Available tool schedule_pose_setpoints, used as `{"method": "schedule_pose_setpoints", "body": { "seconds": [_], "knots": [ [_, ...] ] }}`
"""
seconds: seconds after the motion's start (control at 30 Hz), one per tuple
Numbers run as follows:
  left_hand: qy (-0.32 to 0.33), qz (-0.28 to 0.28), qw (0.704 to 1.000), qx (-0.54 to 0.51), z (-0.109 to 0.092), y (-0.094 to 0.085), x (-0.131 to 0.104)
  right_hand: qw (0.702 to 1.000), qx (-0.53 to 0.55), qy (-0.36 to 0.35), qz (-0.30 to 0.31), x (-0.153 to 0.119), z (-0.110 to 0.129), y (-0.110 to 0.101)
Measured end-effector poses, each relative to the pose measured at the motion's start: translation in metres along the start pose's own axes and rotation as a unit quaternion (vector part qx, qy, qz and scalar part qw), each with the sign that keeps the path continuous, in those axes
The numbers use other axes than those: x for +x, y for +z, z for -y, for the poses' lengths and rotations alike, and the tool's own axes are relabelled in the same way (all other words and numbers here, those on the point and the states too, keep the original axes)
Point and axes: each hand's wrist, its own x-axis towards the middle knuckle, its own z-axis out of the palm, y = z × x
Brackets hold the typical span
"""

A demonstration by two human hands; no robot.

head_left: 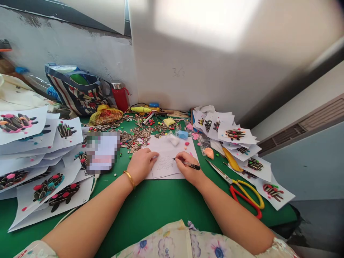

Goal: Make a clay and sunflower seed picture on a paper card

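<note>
White paper sheets [174, 175] lie on the green table in front of me. A hedgehog-like outline [166, 163] with a scaly pattern is drawn on the top sheet. My right hand [189, 168] grips a black pen [194, 166], its tip at the right side of the drawing. On the sheets' left edge rests my left hand [142, 163], thumb stretched toward the drawing; it holds nothing I can see. A white lump in clear wrap [173, 139], a blue block [183, 134] and small red bits lie at the sheets' top.
Loose striped sunflower seeds [139, 134] cover the table's back. Stacks of seed-decorated cards stand left [45, 179] and right [254, 163]. Scissors [236, 184] lie near my right forearm, beside a yellow-handled cutter [231, 159]. A phone [103, 152], red flask [120, 96] and striped bag [77, 89] are left.
</note>
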Motion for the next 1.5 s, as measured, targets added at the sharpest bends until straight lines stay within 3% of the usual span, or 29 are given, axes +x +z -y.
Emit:
{"method": "schedule_pose_setpoints", "body": {
  "seconds": [0.13,0.23,0.4,0.53,0.8,0.93,1.07,1.17,1.27,1.37,1.5],
  "knots": [
    [0.0,0.0,1.0,0.007,-0.001,0.0,0.0,0.986,-0.143,-0.091,0.001,0.006,-0.015,-0.013],
    [0.002,0.001,1.0,0.003,-0.002,-0.001,-0.001,0.964,-0.257,-0.062,0.007,0.012,-0.03,-0.024],
    [0.002,0.001,1.0,0.001,-0.002,-0.003,-0.001,0.959,-0.277,-0.051,-0.029,0.016,-0.04,-0.029],
    [-0.001,0.004,1.0,0.006,-0.003,-0.003,-0.001,0.958,-0.274,-0.059,-0.063,0.016,-0.03,-0.023],
    [0.007,0.006,0.997,0.071,-0.015,-0.011,-0.007,0.924,-0.38,-0.031,0.014,0.052,0.007,-0.01],
    [0.013,-0.002,0.997,0.081,-0.018,-0.013,-0.011,0.91,-0.413,0.006,0.011,0.075,0.007,0.002],
    [0.02,-0.034,0.997,0.065,-0.017,-0.012,-0.013,0.923,-0.383,-0.02,-0.022,0.075,0.007,0.006],
    [-0.002,-0.108,0.994,-0.012,-0.015,-0.011,-0.011,0.944,-0.313,-0.096,-0.051,0.062,0.013,0.001],
    [-0.04,-0.171,0.969,-0.176,-0.014,-0.008,-0.008,0.959,-0.22,-0.172,-0.049,0.045,0.019,0.0],
    [-0.057,-0.177,0.922,-0.34,-0.014,-0.003,-0.005,0.972,-0.16,-0.171,-0.029,0.03,0.022,0.006],
    [-0.057,-0.177,0.889,-0.418,-0.018,0.001,-0.006,0.982,-0.067,-0.177,-0.011,0.017,0.021,0.015]
  ]
}}
